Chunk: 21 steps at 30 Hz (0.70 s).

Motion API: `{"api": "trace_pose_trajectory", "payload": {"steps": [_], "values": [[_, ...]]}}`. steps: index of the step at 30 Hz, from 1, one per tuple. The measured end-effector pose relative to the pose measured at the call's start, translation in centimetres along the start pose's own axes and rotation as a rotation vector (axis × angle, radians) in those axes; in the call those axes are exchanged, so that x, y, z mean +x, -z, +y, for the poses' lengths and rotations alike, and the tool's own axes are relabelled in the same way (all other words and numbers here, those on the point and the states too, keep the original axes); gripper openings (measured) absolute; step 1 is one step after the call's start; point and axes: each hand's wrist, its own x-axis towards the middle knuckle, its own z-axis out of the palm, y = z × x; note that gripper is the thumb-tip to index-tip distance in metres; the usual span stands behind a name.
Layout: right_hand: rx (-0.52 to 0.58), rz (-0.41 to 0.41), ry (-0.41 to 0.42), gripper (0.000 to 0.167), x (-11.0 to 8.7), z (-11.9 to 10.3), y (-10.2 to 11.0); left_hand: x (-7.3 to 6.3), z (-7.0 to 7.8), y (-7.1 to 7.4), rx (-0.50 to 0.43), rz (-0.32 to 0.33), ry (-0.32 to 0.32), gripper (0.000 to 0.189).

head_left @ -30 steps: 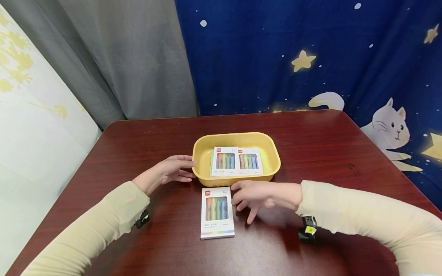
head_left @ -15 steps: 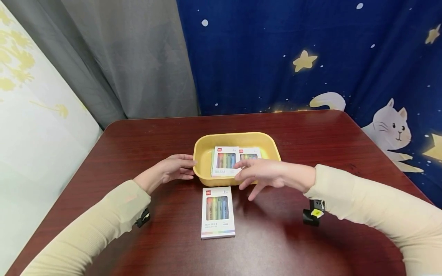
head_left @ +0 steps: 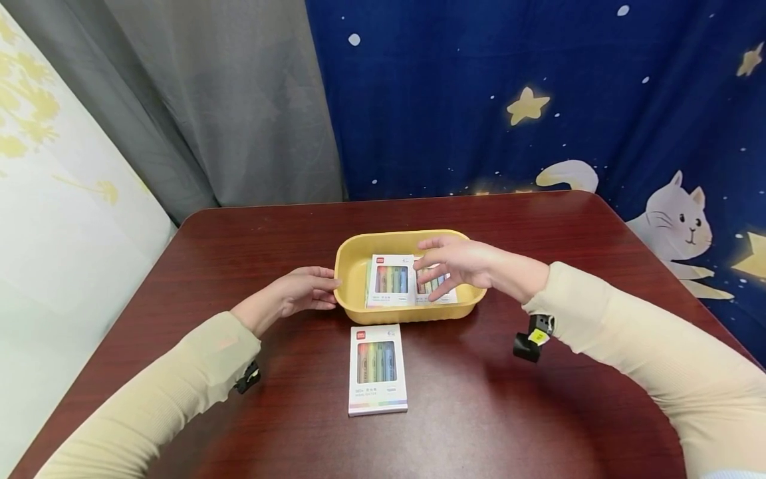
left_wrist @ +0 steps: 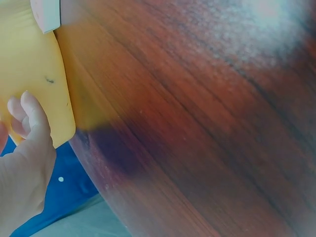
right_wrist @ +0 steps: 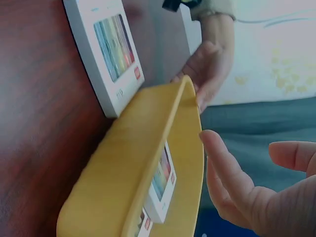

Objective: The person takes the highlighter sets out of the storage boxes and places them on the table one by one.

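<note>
A yellow plastic bin (head_left: 353,256) stands on the table, holding white boxes of highlighters (head_left: 391,281) that lie flat side by side; the right-hand box (head_left: 450,298) is partly covered by my right hand. At the bin's left end, my left hand (head_left: 299,293) touches the wall and rim with loosely extended fingers. My right hand (head_left: 457,263) is above the bin's right half, fingers spread and holding nothing. Another highlighter box (head_left: 378,370) lies face up on the table just in front of the bin, its window showing a row of coloured pens.
The dark red wooden table (head_left: 269,229) runs back to a grey curtain (head_left: 239,106) and a blue star-patterned curtain (head_left: 443,100). Black wrist devices (head_left: 529,339) hang under both cream sleeves (head_left: 622,332).
My right hand has risen from beside the front highlighter box and moved back over the bin. The left hand, bin and boxes have stayed in place.
</note>
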Motion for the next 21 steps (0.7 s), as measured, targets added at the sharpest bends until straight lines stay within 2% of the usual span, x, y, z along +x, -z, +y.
{"api": "trace_pose_trajectory", "payload": {"steps": [9,17,21], "values": [[0.057,0.041,-0.015,0.062,1.4,-0.2,1.5,0.0,0.1,0.0,0.006,0.0,0.006,0.028],[0.106,0.082,-0.037,0.064,3.1,0.7,2.2,-0.1,0.3,-0.1,0.016,0.008,0.015,0.042],[0.135,0.096,-0.049,0.064,4.1,1.2,2.3,0.0,0.3,-0.1,0.016,0.004,0.018,0.043]]}}
